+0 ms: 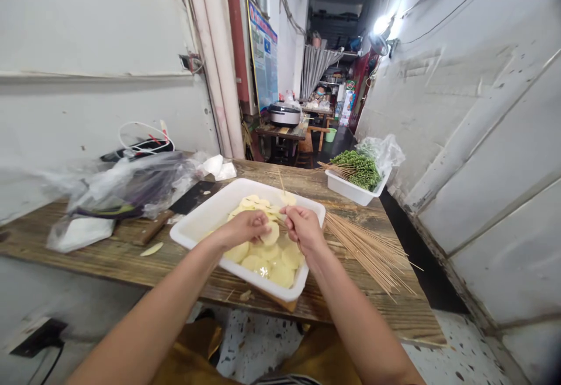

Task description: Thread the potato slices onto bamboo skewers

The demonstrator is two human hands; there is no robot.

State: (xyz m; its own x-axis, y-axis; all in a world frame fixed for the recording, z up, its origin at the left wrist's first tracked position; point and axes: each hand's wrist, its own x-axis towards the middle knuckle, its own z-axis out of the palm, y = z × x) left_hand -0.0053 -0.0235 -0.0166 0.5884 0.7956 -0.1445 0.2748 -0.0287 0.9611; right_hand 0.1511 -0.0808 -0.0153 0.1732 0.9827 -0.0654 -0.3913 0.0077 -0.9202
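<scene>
And there we were at the table: the left hand [245,227] and the right hand [304,228] worked close together, nearly meeting above a white plastic tray [205,217]. The left fingers [263,219] curled around the edge of one pale potato slice [271,234], apparently gripping it. The right hand was pinched shut on a thin bamboo skewer [280,184], whose tip rose toward the top of the tray. Below them, the potato slices [267,259] lay overlapping in the tray, damp-looking and likely slick. They looked light and thin, so they would tear easily; the safest hold looked like the rim, with the flat face supported.

To the right, a loose bundle of bamboo skewers [368,253] fanned across the wooden table [79,246]. At upper right stood a smaller white tray [350,191] of green peppercorn sprigs [359,169]. To the left lay a cleaver [193,196] and a crumpled plastic bag [131,186], with a stray potato slice [151,249] on the boards. Far up the corridor, a rice cooker [284,114] sat on another table.
</scene>
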